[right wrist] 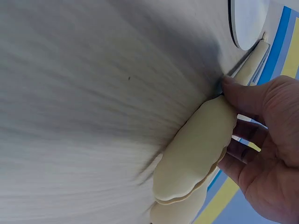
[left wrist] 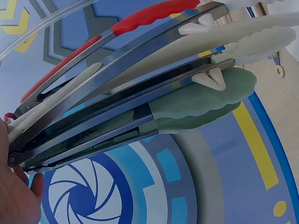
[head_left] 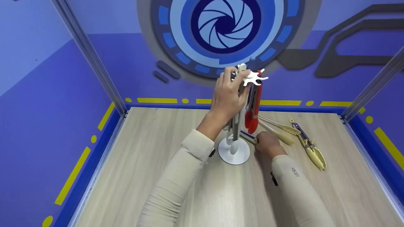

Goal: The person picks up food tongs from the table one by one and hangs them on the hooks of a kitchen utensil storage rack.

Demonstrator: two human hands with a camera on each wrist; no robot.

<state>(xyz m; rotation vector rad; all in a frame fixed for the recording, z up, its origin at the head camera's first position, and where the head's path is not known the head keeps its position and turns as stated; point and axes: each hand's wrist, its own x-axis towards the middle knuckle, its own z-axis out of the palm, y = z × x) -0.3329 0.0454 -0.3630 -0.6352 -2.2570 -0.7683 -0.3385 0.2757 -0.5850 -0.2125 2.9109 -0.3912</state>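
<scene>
My left hand (head_left: 228, 91) grips the top of a white utensil stand (head_left: 225, 156), its thumb by the white hooked crown (head_left: 252, 78). From the stand hang red tongs (head_left: 252, 121), green-tipped tongs (left wrist: 201, 100) and off-white tongs (left wrist: 264, 44). The left wrist view shows their upper ends by my fingers; most of the left hand is out of that view. Low at the tabletop, just right of the round base, my right hand (head_left: 269, 144) holds cream-tipped tongs (right wrist: 196, 149), thumb on one side and fingers on the other. The head view shows only their metal part.
Right of my right hand, a second pair of cream tongs (head_left: 315, 156) lies on the wooden tabletop (head_left: 132, 164). A cream slotted utensil (head_left: 290, 129) and a cream spoon-like utensil (head_left: 284, 137) lie behind that hand. Blue patterned panels (head_left: 104, 63) enclose the back and sides.
</scene>
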